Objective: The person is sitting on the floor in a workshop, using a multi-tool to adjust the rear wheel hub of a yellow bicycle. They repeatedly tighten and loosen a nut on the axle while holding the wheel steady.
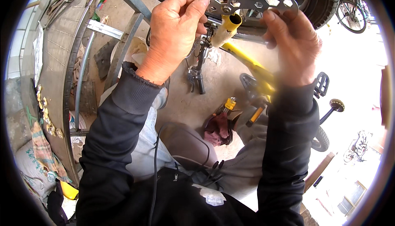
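Dark metal wrench (248, 4), flat and many-holed, held near the open end of a yellow bicycle frame (247, 59). Left-hand (175, 30) fingers (197, 8) pinch one end; right-hand (294, 41) fingers grasp the other.

The left hand (175, 30) partly hides 1 end of the flat wrench (248, 4); the top edge crops the wheel (328, 8).

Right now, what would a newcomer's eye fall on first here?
First, the dark flat wrench full of holes, held up at the top between the left hand and right hand. Then the bright yellow bicycle frame, slanting right below it, and the maroon cloth below the picture's middle.
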Available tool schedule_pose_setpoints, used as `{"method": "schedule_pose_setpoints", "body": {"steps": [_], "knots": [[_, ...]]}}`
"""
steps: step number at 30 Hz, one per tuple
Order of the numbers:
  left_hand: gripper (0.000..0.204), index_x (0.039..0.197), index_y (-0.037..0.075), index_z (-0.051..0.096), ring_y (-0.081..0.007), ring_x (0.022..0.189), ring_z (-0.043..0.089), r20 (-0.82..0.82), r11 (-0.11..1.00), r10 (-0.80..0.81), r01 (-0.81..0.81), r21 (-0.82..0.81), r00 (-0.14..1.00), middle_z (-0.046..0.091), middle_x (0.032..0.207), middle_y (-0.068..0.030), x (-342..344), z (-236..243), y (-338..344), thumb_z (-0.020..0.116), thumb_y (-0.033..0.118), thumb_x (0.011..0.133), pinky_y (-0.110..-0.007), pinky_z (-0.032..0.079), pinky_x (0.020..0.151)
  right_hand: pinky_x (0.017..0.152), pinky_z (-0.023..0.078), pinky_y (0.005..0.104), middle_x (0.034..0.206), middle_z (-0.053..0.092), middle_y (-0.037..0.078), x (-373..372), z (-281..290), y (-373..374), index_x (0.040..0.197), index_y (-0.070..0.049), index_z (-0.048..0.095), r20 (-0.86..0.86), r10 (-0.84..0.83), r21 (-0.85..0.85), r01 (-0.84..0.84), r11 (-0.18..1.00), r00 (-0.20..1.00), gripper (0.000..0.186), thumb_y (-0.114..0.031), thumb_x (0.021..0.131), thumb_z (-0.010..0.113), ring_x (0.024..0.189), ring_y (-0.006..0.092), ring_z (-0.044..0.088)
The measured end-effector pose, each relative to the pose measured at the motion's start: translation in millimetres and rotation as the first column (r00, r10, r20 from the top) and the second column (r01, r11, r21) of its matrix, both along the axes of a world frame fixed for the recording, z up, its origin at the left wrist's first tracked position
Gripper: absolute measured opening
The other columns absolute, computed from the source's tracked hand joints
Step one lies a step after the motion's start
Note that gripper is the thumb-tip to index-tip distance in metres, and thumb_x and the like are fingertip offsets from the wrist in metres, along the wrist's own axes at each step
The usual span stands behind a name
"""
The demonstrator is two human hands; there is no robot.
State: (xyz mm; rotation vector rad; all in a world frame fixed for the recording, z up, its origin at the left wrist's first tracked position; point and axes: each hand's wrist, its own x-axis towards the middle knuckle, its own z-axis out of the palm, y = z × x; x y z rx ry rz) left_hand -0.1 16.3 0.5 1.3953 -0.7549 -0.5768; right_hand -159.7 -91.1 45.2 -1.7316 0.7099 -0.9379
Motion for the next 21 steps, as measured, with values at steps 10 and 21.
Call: {"method": "schedule_pose_setpoints", "body": {"steps": [10,21], "knots": [[0.013,0.093,0.002,0.063,-0.0067,0.058,0.059,0.154,0.992,0.040,-0.021,-0.123,0.987,0.061,0.071,-0.0010,4,0,-9,0.063,0.015,0.091,-0.019,0.048,0.052,0.048,0.045,0.0199,0.075,0.065,0.006,-18,-14,-8,0.101,0.002,0.064,0.002,-0.001,0.196,0.000,0.981,1.000,0.028,-0.020,0.085,0.071,0.056,0.0078,0.058],[0.013,0.098,0.000,0.064,-0.0096,0.064,0.062,0.328,0.986,0.045,0.011,-0.166,0.944,0.064,0.078,-0.0036,11,-4,-9,0.063,0.010,0.090,-0.021,0.051,0.057,0.050,0.044,0.0182,0.067,0.062,0.001,-25,-12,-16,0.093,0.001,0.067,-0.175,-0.001,0.027,0.006,1.000,0.985,0.018,-0.012,0.082,0.073,0.058,0.0041,0.055]]}}
